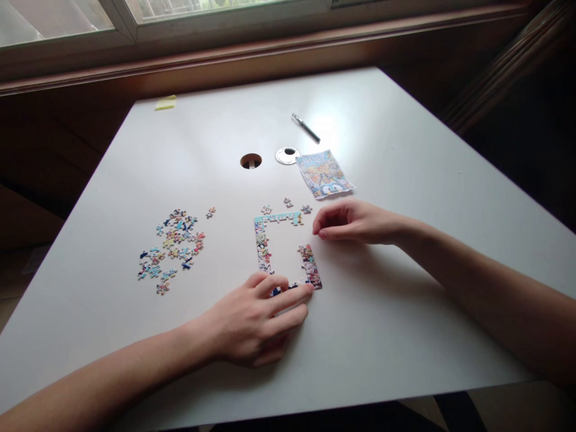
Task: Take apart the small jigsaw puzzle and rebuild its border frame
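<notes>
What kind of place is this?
Probably a room at home: a white desk with a cable hole stands under a window, with a partly built jigsaw frame on it.

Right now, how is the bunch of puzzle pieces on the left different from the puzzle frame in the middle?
The loose pile is scattered, its pieces lying apart; the frame has pieces joined into a border with a bare middle. No hand touches the loose pile, while the left hand rests its fingertips on the frame's bottom edge and the right hand lies curled beside its right side. Both are small, colourful pieces lying flat on the white table.
</notes>
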`<state>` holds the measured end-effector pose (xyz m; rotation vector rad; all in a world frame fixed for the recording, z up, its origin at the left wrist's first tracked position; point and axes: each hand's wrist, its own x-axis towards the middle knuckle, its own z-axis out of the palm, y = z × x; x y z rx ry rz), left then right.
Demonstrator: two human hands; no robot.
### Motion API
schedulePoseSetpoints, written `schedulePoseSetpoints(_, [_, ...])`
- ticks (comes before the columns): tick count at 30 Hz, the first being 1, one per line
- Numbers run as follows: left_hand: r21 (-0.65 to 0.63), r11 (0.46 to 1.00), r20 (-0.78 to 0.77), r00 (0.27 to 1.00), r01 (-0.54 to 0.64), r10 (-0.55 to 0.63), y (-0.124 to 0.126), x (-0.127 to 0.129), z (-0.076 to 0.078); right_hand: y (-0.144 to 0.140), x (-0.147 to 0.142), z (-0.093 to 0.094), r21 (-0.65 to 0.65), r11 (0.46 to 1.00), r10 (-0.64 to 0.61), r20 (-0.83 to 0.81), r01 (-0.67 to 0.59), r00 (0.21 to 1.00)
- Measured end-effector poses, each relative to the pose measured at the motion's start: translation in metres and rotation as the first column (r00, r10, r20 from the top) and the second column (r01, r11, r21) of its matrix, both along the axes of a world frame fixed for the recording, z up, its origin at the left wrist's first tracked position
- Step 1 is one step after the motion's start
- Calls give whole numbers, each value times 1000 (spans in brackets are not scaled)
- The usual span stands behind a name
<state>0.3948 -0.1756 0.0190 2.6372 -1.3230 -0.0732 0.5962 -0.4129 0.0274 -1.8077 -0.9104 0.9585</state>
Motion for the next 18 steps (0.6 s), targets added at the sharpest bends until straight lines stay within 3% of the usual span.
schedulePoseSetpoints(13, [-20, 1000, 1, 1000, -3, 3, 1, -1, -2, -10, 9, -15, 222, 956, -114, -320, 192, 941])
schedulePoseSetpoints(16, [-28, 1000, 13, 1000, -3, 4, 1, -1, -2, -6, 8, -18, 282, 906, -246, -253, 314, 936])
schedulePoseSetpoints(18, [-42, 999, 18, 1000, -2, 2, 1, -1, -2, -1, 7, -21, 321, 857, -402, -75, 404, 913])
